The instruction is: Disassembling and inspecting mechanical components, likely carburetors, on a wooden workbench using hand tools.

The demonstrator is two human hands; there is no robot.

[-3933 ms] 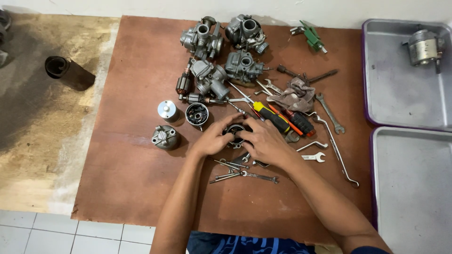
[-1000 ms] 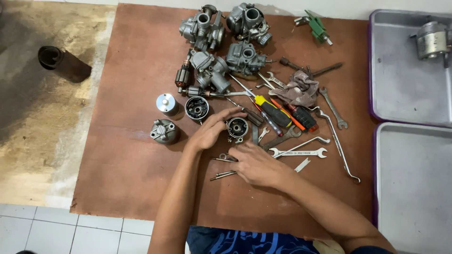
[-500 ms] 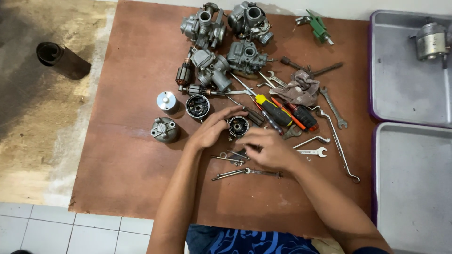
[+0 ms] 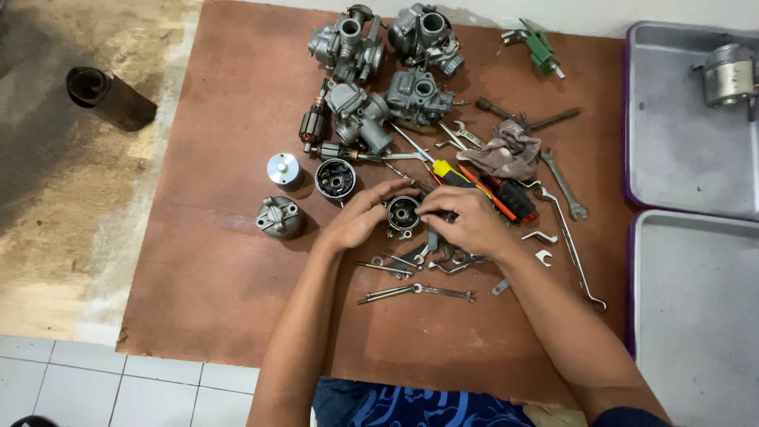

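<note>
From the head view, the left hand (image 4: 360, 220) cups the small round housing (image 4: 403, 213) at centre board, seven o'clock of the carburetors (image 4: 379, 71), while the right hand (image 4: 466, 221) pinches its rim; best brace it firmly and keep fingertips light.

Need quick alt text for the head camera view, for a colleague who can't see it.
Both hands, left hand and right hand, grip a small round dark metal housing on a brown board, with grey carburettors beyond and wrenches nearby.
</note>
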